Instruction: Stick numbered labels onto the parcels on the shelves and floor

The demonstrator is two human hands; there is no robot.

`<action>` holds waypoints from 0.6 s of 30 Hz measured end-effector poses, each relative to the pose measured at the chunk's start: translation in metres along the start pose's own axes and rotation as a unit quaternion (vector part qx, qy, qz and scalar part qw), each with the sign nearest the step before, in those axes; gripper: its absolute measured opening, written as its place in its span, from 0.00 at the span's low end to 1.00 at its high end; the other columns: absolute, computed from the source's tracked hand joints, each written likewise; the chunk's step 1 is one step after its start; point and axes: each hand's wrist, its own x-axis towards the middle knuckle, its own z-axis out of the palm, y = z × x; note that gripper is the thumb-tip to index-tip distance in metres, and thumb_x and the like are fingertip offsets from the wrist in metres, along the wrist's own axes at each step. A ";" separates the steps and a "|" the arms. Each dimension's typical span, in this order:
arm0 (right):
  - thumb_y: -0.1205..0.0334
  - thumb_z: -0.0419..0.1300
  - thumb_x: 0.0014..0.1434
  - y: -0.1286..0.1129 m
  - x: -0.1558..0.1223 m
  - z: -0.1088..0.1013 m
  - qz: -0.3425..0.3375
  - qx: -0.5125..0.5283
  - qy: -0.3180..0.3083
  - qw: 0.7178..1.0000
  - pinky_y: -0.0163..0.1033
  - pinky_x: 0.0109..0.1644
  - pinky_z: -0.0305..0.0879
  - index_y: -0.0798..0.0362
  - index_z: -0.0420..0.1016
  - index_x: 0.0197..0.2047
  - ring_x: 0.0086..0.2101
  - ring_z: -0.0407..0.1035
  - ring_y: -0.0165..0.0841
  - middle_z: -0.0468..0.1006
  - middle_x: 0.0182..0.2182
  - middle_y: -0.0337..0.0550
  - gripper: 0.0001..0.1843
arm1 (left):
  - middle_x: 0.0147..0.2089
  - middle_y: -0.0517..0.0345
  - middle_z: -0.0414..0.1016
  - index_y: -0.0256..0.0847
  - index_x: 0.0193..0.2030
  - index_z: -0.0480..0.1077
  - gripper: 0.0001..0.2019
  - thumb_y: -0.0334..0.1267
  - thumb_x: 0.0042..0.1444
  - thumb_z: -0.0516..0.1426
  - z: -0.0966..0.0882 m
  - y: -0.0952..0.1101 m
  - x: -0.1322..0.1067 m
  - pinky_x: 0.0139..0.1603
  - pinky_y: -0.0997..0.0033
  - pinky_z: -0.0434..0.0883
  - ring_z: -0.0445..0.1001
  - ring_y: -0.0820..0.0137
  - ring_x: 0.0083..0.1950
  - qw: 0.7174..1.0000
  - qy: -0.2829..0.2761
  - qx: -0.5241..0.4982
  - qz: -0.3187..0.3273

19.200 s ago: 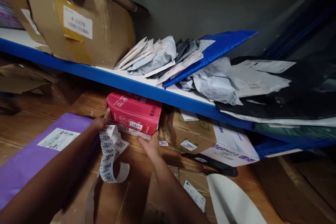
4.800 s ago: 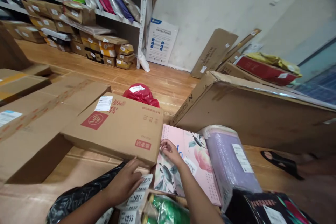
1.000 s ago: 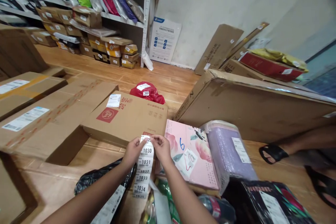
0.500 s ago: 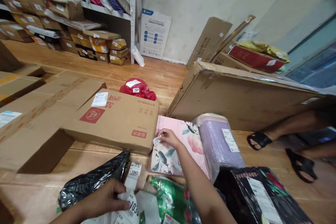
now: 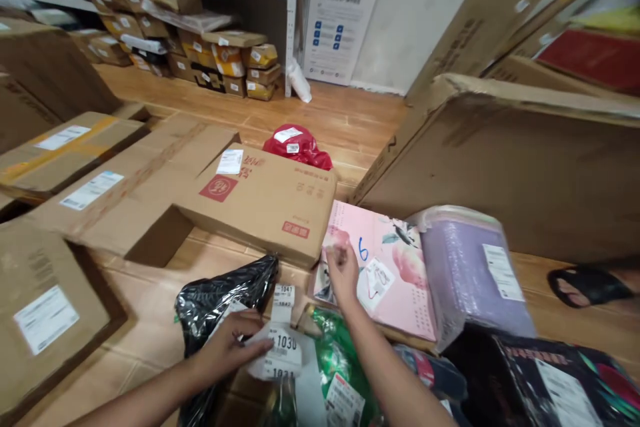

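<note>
My left hand (image 5: 237,347) pinches a strip of white number labels (image 5: 284,341), on which 1030 and 1031 can be read. Over the left part of a pink flower-printed box (image 5: 413,307) is my right hand (image 5: 343,263), its fingers drawn together. Whatever they hold, if anything, is hidden. A blue handwritten mark and a white label show on the box beside the hand. Below my right forearm lie green bottles (image 5: 335,347) in clear wrap. A black plastic-wrapped parcel (image 5: 220,293) lies just beyond my left hand.
A brown carton with red print (image 5: 265,200) lies beyond my hands, a red bag (image 5: 297,147) behind it. To the right stand a purple wrapped parcel (image 5: 465,267) and a large upright carton (image 5: 525,173). Another person's sandalled foot (image 5: 575,290) is at far right.
The view has swung left. My right hand has turned on the pink box, and the small label seen in its fingers no longer shows. My left hand still holds the label strip.
</note>
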 end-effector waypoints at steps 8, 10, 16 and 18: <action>0.40 0.61 0.49 -0.025 -0.146 0.002 0.243 0.154 -0.288 0.913 0.38 0.33 0.60 0.51 0.70 0.36 0.28 0.66 0.32 0.72 0.27 0.38 0.22 | 0.27 0.57 0.75 0.36 0.30 0.76 0.26 0.60 0.36 0.64 0.053 -0.008 -0.020 0.31 0.72 0.65 0.69 0.69 0.29 0.911 0.121 -0.324 -0.224; 0.37 0.63 0.45 -0.020 -0.151 0.008 0.253 0.164 -0.254 0.919 0.38 0.33 0.60 0.51 0.68 0.34 0.28 0.65 0.31 0.70 0.27 0.37 0.26 | 0.26 0.57 0.76 0.36 0.29 0.76 0.27 0.57 0.27 0.69 0.058 -0.005 -0.015 0.31 0.72 0.67 0.70 0.69 0.28 0.884 0.146 -0.375 -0.240; 0.35 0.60 0.47 -0.027 -0.139 0.010 0.243 0.172 -0.192 0.935 0.35 0.29 0.54 0.51 0.65 0.34 0.25 0.58 0.28 0.64 0.23 0.32 0.27 | 0.20 0.58 0.74 0.35 0.21 0.75 0.26 0.59 0.28 0.67 0.055 0.009 -0.002 0.27 0.75 0.66 0.68 0.71 0.24 0.877 0.160 -0.380 -0.245; 0.35 0.61 0.46 -0.033 -0.136 0.009 0.238 0.184 -0.186 0.935 0.34 0.29 0.54 0.51 0.64 0.34 0.25 0.58 0.27 0.64 0.23 0.32 0.27 | 0.21 0.57 0.75 0.35 0.24 0.77 0.27 0.61 0.29 0.67 0.053 0.010 0.000 0.31 0.73 0.69 0.70 0.69 0.27 0.875 0.153 -0.390 -0.243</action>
